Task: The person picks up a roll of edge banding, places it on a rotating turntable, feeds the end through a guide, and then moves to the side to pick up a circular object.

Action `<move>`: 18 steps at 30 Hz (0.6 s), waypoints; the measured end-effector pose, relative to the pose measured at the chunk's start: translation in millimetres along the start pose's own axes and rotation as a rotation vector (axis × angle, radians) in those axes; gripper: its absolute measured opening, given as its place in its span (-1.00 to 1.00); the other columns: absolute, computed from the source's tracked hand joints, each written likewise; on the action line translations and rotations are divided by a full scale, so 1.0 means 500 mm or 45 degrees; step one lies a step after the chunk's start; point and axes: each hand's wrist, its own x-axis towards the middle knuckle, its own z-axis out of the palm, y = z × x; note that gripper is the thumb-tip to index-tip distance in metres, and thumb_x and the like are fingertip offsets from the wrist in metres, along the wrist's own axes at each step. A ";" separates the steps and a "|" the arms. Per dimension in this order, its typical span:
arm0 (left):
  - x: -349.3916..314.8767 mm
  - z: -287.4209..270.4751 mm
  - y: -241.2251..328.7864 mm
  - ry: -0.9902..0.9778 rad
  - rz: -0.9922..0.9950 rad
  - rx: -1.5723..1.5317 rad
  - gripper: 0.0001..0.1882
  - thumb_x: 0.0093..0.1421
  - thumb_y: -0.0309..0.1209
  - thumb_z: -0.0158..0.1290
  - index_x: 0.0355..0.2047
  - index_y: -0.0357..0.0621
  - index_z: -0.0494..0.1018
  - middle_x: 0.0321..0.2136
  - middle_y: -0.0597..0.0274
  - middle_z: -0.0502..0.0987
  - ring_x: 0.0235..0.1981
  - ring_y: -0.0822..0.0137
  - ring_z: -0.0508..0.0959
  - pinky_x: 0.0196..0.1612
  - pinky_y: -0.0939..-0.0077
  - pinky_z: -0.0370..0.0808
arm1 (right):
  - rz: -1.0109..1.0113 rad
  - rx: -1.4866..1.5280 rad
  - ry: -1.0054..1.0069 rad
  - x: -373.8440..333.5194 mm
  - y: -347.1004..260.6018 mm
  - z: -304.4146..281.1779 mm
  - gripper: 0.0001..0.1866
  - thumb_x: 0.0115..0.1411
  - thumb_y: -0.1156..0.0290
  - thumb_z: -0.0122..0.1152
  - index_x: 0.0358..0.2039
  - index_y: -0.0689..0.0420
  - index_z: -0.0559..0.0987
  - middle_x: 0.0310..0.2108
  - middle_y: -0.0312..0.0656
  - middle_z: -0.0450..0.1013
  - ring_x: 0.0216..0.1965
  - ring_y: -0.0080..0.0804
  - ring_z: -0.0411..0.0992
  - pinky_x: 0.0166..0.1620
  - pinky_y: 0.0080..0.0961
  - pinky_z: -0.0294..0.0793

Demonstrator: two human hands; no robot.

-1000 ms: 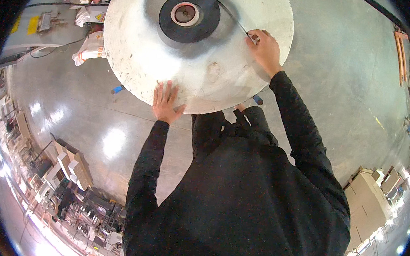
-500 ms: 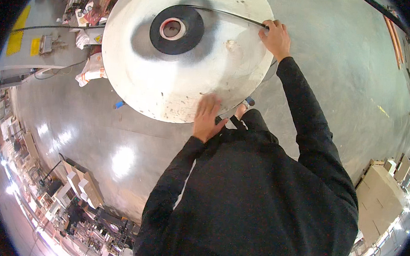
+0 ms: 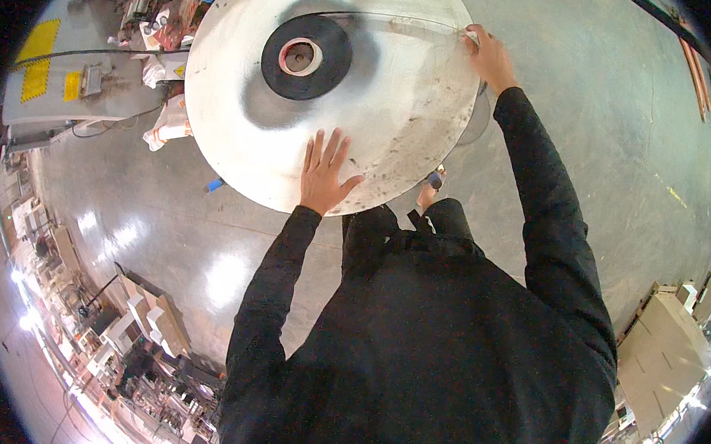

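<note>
A large round whitish disc (image 3: 404,118) with dark smudges lies flat in front of me. On its far left part sits a roll of black strip (image 3: 336,60) around a pale core ring (image 3: 317,58). From the roll's far side a thin length of the strip (image 3: 394,18) stretches right. My right hand (image 3: 490,58), at the disc's right edge, pinches that length; its fingertips are slightly blurred. Palm down on the near part of the disc rests my left hand (image 3: 324,174), its fingers spread and holding nothing.
Beyond the disc on the left are white sacks (image 3: 169,122), a dark cable (image 3: 103,53) and yellow floor markings (image 3: 40,60). A blue-tipped leg (image 3: 214,186) shows under the disc. Cardboard boxes (image 3: 660,350) stand at the right, stacked goods (image 3: 151,315) at the lower left.
My left hand has moved left and farther onto the disc, its fingers now spread. The disc's smudges have shifted, as if it turned. My right hand sits slightly farther right; the strip looks thinner.
</note>
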 end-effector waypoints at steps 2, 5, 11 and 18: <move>0.031 0.006 0.001 -0.104 0.043 0.064 -0.03 0.39 0.26 0.10 0.65 0.12 0.09 0.66 0.13 0.00 0.66 -0.21 -0.12 0.65 -0.19 -0.16 | -0.032 -0.122 -0.045 0.009 -0.018 -0.021 -0.63 0.55 0.03 0.13 0.07 0.02 0.66 -0.10 0.14 0.64 -0.14 0.16 0.65 -0.07 0.08 0.66; 0.076 0.034 0.041 -0.082 -0.009 0.075 -0.01 0.37 0.26 0.12 0.64 0.11 0.09 0.66 0.07 -0.01 0.66 -0.26 -0.11 0.65 -0.20 -0.15 | -0.073 -0.274 -0.044 0.015 -0.038 -0.031 -0.62 0.55 0.03 0.11 -0.06 0.04 0.73 -0.15 0.12 0.66 -0.19 0.14 0.66 -0.10 0.04 0.68; 0.220 0.065 0.097 0.163 -0.081 -0.248 -0.02 0.39 0.27 0.12 0.62 0.02 0.14 0.60 -0.01 0.15 0.63 -0.19 0.04 0.64 -0.22 -0.13 | -0.066 -0.362 -0.083 0.021 -0.113 -0.012 -0.62 0.58 0.04 0.08 -0.06 -0.02 0.77 -0.28 -0.01 0.71 -0.21 0.05 0.68 -0.12 0.01 0.70; 0.362 -0.107 -0.134 0.634 -0.075 0.002 0.02 0.36 0.35 0.11 0.59 -0.04 0.18 0.57 0.06 0.24 0.60 -0.10 0.13 0.63 -0.13 -0.06 | 0.036 -0.217 -0.131 0.055 -0.136 0.028 -0.65 0.53 0.01 0.15 0.14 -0.16 0.70 -0.22 -0.06 0.74 -0.20 0.01 0.72 -0.10 0.01 0.72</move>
